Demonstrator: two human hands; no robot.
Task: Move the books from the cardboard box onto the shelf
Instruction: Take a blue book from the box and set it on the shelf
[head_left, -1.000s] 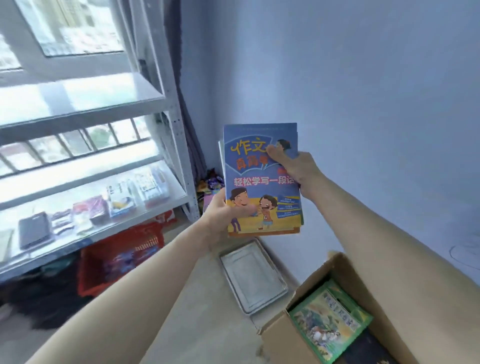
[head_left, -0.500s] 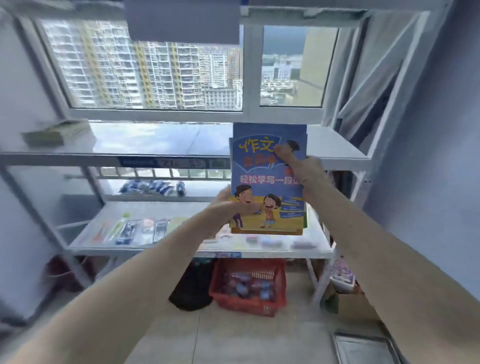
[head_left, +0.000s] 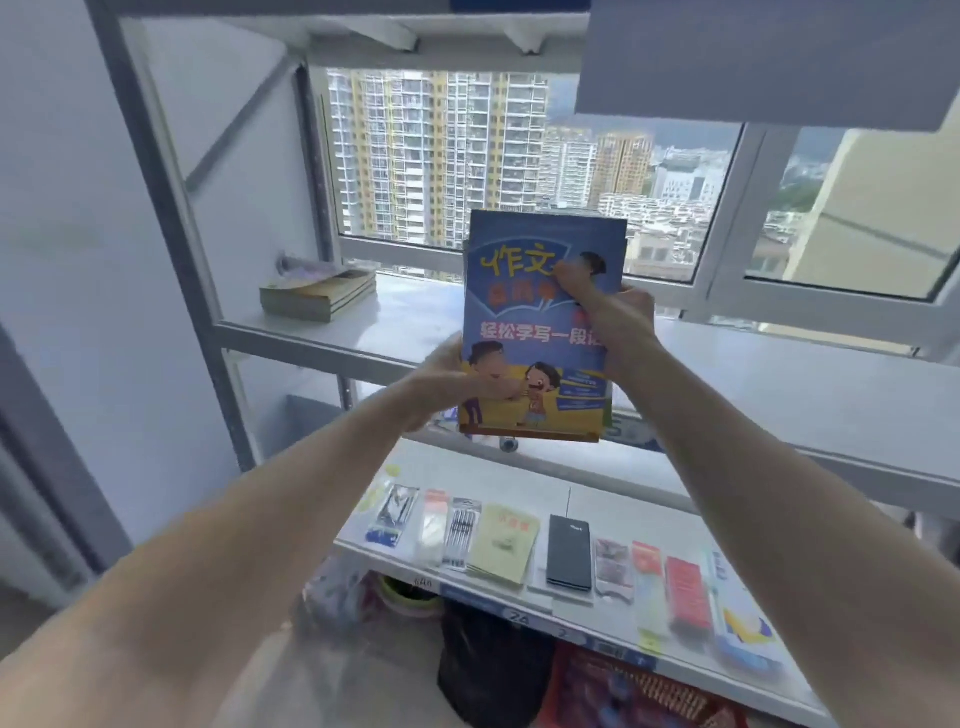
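Both grips are clamped on our books (head_left: 540, 332): the left hand (head_left: 452, 387) low, the right hand (head_left: 618, 317) high. We hold them up before the shelf (head_left: 415, 322). We should lay them flat beside the pile (head_left: 318, 297), slowly, so none slip.

pale wall (head_left: 57, 260), daylit window (head_left: 519, 156) onto high-rise towers (head_left: 441, 156), grey floor (head_left: 332, 691)

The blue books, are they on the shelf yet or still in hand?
In hand. The blue books stand upright, gripped by the left hand and right hand, in front of the shelf.
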